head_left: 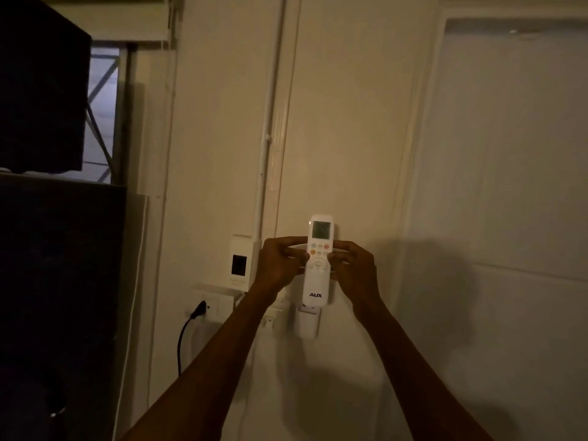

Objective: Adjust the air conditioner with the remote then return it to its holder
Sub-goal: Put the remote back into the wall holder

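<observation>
A white AUX remote (317,281) stands upright in front of the cream wall, its small screen at the top. My left hand (280,264) grips its left side and my right hand (353,268) grips its right side, fingers curled around the button area. The remote's lower end hangs just above a white wall holder (308,324), apart from it or barely touching its top; I cannot tell which. The air conditioner itself is out of view.
A white wall box with a dark window (240,261) hangs left of my hands. Below it is a socket with a black plug and cable (199,310). A vertical white conduit (265,173) runs up the wall. Dark furniture (57,281) fills the left; a door panel (509,154) is right.
</observation>
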Demonstrator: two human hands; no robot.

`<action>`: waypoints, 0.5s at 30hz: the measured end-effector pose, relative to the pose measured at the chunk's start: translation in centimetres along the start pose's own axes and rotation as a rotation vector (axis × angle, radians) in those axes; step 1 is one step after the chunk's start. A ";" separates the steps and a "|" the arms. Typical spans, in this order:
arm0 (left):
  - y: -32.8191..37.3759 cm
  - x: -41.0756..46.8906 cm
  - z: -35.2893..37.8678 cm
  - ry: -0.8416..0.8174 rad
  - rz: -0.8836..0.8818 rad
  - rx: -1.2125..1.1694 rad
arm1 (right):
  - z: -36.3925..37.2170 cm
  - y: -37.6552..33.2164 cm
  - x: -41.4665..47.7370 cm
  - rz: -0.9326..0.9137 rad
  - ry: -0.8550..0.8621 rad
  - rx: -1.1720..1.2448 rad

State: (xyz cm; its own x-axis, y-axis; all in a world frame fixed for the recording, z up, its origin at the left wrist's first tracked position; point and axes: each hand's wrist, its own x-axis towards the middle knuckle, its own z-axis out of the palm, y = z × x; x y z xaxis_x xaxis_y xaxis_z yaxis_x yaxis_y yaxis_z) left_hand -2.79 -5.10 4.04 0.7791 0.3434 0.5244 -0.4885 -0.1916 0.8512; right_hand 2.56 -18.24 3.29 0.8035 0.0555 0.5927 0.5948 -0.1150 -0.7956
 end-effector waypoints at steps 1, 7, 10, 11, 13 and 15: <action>-0.9 0.4 0.0 0.003 0.011 0.010 | 0.3 0.7 0.3 0.001 -0.004 0.000; -4.8 2.7 0.4 0.009 0.073 0.068 | 1.4 4.2 1.6 0.004 0.021 0.011; -6.5 3.1 0.4 -0.010 0.102 0.089 | 1.7 5.6 1.4 0.009 0.040 0.023; -6.9 3.2 0.4 -0.017 0.112 0.096 | 1.8 6.0 1.3 0.009 0.045 0.026; -7.8 3.3 0.2 -0.026 0.124 0.111 | 2.0 6.7 1.0 0.000 0.049 0.030; -8.7 3.5 0.1 -0.024 0.123 0.111 | 2.2 7.1 0.6 -0.016 0.049 0.015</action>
State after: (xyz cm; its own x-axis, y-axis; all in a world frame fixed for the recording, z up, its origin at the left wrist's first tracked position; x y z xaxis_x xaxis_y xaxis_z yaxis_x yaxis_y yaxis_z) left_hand 4.20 -2.33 -1.52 0.7261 0.2889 0.6239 -0.5356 -0.3313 0.7767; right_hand 7.35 -16.81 -2.27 0.7922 0.0089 0.6102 0.6079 -0.1001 -0.7877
